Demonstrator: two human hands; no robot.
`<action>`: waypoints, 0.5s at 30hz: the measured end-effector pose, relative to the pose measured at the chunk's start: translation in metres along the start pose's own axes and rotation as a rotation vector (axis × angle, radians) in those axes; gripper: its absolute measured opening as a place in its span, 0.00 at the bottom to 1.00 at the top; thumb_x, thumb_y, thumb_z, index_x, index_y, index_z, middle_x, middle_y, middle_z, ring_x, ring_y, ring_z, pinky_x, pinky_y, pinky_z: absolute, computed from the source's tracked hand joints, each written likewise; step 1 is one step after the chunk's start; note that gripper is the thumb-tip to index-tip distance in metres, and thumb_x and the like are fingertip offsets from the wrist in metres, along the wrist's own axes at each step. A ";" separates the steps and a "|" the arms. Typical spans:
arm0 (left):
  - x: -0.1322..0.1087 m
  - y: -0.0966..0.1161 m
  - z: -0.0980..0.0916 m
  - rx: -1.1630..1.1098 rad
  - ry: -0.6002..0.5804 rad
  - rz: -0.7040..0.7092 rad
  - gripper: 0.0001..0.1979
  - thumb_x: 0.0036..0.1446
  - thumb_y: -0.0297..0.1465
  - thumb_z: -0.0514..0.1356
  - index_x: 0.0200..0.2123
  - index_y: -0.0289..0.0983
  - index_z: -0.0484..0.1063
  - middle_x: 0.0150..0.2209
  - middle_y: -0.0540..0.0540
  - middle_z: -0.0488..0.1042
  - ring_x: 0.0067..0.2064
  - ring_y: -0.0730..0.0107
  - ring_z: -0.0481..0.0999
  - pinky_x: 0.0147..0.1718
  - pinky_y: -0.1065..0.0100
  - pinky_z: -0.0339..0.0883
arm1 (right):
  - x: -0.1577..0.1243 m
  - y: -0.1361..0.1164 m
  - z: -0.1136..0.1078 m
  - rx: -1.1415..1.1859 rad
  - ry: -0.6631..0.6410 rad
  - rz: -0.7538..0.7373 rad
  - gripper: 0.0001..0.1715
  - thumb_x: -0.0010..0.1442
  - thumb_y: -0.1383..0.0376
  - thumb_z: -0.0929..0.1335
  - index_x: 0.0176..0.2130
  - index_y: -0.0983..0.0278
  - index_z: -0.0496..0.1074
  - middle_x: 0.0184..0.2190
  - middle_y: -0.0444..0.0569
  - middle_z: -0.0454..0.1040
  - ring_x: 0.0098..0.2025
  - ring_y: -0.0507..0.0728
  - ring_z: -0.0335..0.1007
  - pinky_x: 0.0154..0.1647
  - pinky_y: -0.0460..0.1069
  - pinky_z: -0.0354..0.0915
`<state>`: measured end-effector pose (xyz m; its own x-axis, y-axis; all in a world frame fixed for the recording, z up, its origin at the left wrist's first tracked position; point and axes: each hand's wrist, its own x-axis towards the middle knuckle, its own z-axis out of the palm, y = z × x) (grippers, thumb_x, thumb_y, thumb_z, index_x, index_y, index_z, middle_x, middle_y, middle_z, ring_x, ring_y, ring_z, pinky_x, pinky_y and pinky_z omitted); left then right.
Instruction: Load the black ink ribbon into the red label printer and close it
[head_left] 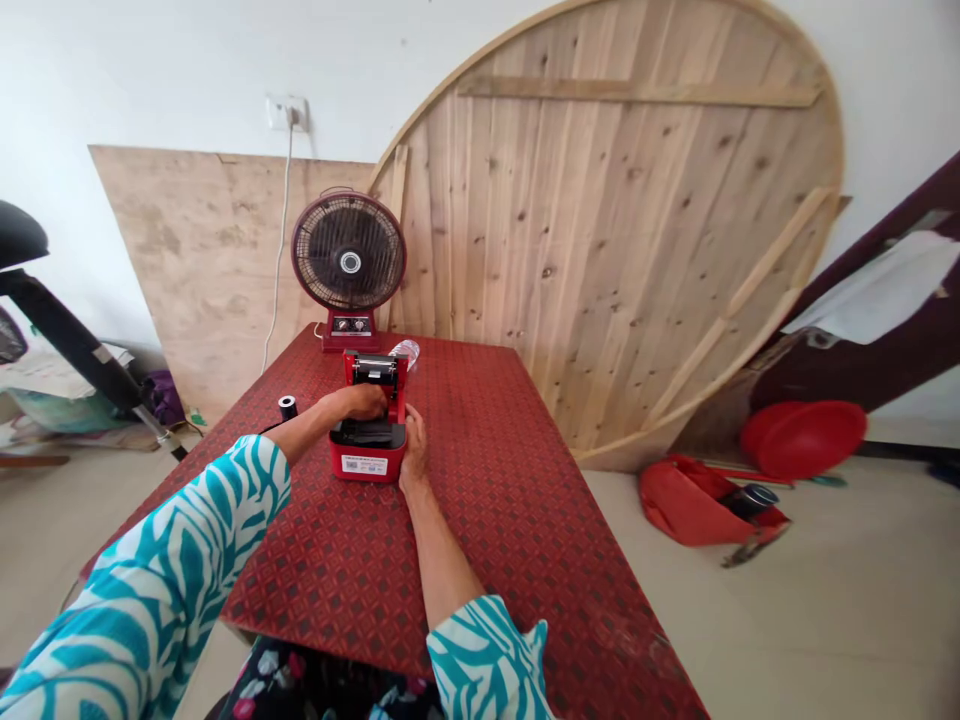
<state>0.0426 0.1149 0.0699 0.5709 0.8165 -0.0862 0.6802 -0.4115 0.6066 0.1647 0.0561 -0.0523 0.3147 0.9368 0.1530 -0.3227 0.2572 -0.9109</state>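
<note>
The left hand [361, 402] is curled over the opening of a red thermal receipt printer [367, 466], its fingers reaching down inside, and whether they grip anything cannot be told. The right hand [415, 452] lies against the printer's right side, fingers loosely bent, its grip also unclear. The printer stands between both hands, its lid [375, 368] raised, with a small black roll [288, 407] just left of the left hand

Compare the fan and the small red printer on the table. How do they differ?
The fan is round with a wire grille, while the printer is a compact box. The fan stands upright at the far end of the table; the printer sits nearer, its lid open. The left hand and right hand touch the printer, but neither touches the fan. Both are red.
</note>
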 end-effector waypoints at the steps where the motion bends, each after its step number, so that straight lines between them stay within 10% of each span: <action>1: 0.001 -0.001 -0.002 0.006 -0.031 0.000 0.08 0.38 0.22 0.61 0.14 0.40 0.72 0.18 0.46 0.74 0.29 0.59 0.75 0.34 0.66 0.65 | 0.000 0.000 0.001 0.001 -0.002 0.003 0.28 0.58 0.47 0.64 0.51 0.60 0.72 0.48 0.47 0.76 0.53 0.56 0.67 0.55 0.53 0.63; 15: -0.009 0.002 -0.007 0.055 -0.041 0.015 0.06 0.34 0.23 0.63 0.17 0.41 0.74 0.19 0.52 0.74 0.26 0.66 0.71 0.27 0.71 0.60 | 0.003 0.002 0.001 0.015 0.000 0.011 0.27 0.58 0.49 0.64 0.52 0.60 0.72 0.47 0.47 0.77 0.53 0.56 0.68 0.55 0.53 0.64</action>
<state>0.0349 0.1095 0.0773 0.5992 0.7929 -0.1105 0.6947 -0.4463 0.5641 0.1640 0.0601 -0.0536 0.3106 0.9398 0.1429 -0.3392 0.2500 -0.9069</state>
